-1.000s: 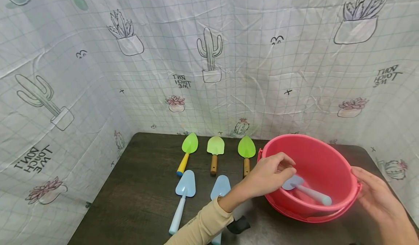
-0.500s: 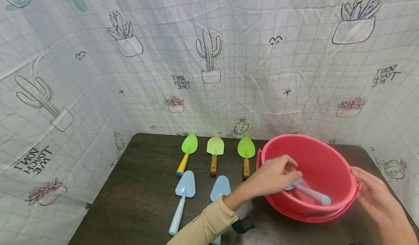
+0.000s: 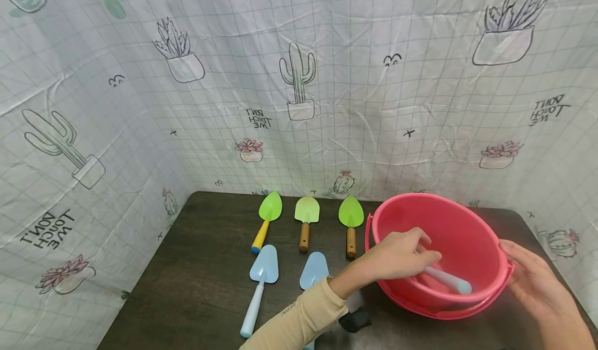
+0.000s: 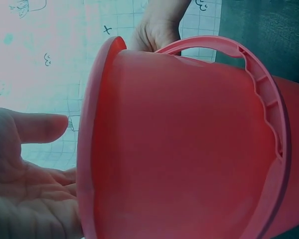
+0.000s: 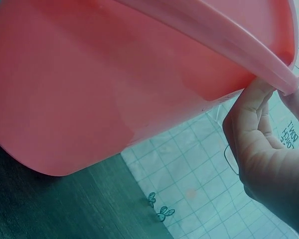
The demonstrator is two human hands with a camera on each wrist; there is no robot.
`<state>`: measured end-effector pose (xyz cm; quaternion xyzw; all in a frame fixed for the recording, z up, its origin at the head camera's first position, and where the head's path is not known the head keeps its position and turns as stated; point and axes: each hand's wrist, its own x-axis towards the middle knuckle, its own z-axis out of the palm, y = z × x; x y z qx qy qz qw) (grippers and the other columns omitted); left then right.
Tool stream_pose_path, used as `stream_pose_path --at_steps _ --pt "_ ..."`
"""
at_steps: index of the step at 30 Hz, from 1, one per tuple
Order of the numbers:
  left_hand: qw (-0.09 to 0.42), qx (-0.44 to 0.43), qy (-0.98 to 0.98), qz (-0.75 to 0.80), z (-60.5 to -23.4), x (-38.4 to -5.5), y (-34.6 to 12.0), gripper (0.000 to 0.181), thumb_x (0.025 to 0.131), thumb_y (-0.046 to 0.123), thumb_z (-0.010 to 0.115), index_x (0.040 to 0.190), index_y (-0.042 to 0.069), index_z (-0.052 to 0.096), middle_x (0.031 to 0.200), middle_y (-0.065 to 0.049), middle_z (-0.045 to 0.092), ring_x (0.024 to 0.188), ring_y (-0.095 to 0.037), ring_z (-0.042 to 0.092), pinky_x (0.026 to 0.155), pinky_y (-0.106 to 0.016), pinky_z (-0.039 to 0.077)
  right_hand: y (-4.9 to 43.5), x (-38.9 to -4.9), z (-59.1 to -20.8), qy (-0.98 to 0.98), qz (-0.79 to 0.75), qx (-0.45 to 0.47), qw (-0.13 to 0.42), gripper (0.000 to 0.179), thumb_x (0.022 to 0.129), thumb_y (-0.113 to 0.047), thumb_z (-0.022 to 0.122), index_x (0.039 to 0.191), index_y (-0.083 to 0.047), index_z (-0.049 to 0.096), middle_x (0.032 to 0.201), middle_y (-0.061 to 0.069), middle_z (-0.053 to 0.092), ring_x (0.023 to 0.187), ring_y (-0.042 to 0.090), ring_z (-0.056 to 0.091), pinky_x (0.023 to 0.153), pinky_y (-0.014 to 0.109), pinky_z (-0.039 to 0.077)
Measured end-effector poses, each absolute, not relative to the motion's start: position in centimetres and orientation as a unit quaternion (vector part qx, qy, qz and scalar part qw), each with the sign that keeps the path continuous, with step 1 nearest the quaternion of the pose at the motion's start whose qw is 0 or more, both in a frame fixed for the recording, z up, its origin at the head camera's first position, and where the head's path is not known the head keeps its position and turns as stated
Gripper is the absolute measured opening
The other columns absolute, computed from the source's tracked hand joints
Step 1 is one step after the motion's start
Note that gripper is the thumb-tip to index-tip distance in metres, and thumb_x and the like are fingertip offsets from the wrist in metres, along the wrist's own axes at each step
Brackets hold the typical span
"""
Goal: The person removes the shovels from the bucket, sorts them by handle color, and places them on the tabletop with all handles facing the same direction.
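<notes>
A red bucket (image 3: 448, 220) stands at the right of the dark table, with a light-blue trowel (image 3: 448, 280) lying inside it, blade mostly hidden by my left hand. My left hand (image 3: 402, 254) reaches over the near-left rim, above that trowel, thumb and fingers apart. In the left wrist view the thumb (image 4: 45, 128) points out straight and the fingertips go out of sight behind the rim. My right hand (image 3: 537, 282) holds the bucket's right rim by the handle joint. In the right wrist view its curled fingers (image 5: 254, 112) grip just below the rim.
Three green trowels line the back: one with a yellow handle (image 3: 260, 236), two with wooden handles (image 3: 304, 236). In front lie two light-blue trowels, one in full view (image 3: 263, 264), the other (image 3: 314, 269) partly under my left forearm. A patterned cloth (image 3: 233, 90) hangs behind the table.
My left hand has moved right and slightly down, further into the bucket, and now covers the blade of the trowel there. My right hand and the bucket have stayed in place.
</notes>
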<state>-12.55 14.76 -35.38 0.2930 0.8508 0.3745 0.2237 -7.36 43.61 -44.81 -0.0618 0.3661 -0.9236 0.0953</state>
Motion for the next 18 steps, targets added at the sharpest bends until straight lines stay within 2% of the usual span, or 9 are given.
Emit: stream_pose_path --at_steps 4,7,11,15,18 --pt "0.217 0.299 0.871 0.325 -35.4 -12.5 15.4 0.026 0.093 0.035 0.057 0.109 0.016 0.061 0.067 0.012 0.059 0.056 0.0 0.053 0.055 -0.014 0.043 43.7 -7.3 -44.8 0.351 -0.927 -0.07 0.11 0.047 0.105 -0.005 0.021 0.115 0.0 0.067 0.101 0.011 0.069 0.085 0.018 0.068 0.074 0.029 0.056" --pt "0.21 0.307 0.883 0.287 -35.6 -12.6 16.1 0.026 0.094 0.039 0.054 0.085 0.016 0.063 0.054 0.01 0.05 0.047 -0.003 0.048 0.049 -0.016 0.04 43.8 -7.3 -44.8 0.338 -0.931 -0.074 0.119 0.048 0.105 -0.006 0.02 0.116 0.0 0.066 0.103 0.012 0.069 0.087 0.019 0.068 0.076 0.03 0.056" --pt "0.236 0.308 0.882 0.269 -35.8 -12.6 16.7 0.047 0.096 0.043 0.051 0.059 0.014 0.05 0.044 0.005 0.041 0.039 -0.007 0.041 0.045 -0.02 0.037 43.8 -7.3 -44.8 0.341 -0.93 -0.073 0.119 0.048 0.105 -0.006 0.02 0.116 0.0 0.066 0.102 0.012 0.069 0.087 0.019 0.068 0.076 0.03 0.055" --pt "0.29 0.288 0.87 0.276 -35.8 -12.5 17.2 0.051 0.095 0.046 0.05 0.058 0.013 0.045 0.044 0.002 0.038 0.038 -0.011 0.038 0.046 -0.022 0.034 43.9 -7.4 -44.8 0.342 -0.929 -0.072 0.12 0.048 0.105 -0.005 0.02 0.116 -0.001 0.066 0.104 0.012 0.069 0.09 0.019 0.068 0.079 0.031 0.055" --pt "0.312 0.282 0.866 0.269 -35.8 -12.5 17.6 0.051 0.096 0.048 0.048 0.06 0.012 0.047 0.046 0.001 0.042 0.04 -0.012 0.04 0.048 -0.023 0.036 43.9 -7.4 -44.8 0.332 -0.932 -0.076 0.124 0.048 0.105 -0.005 0.019 0.117 0.0 0.066 0.106 0.013 0.069 0.094 0.021 0.068 0.081 0.032 0.054"
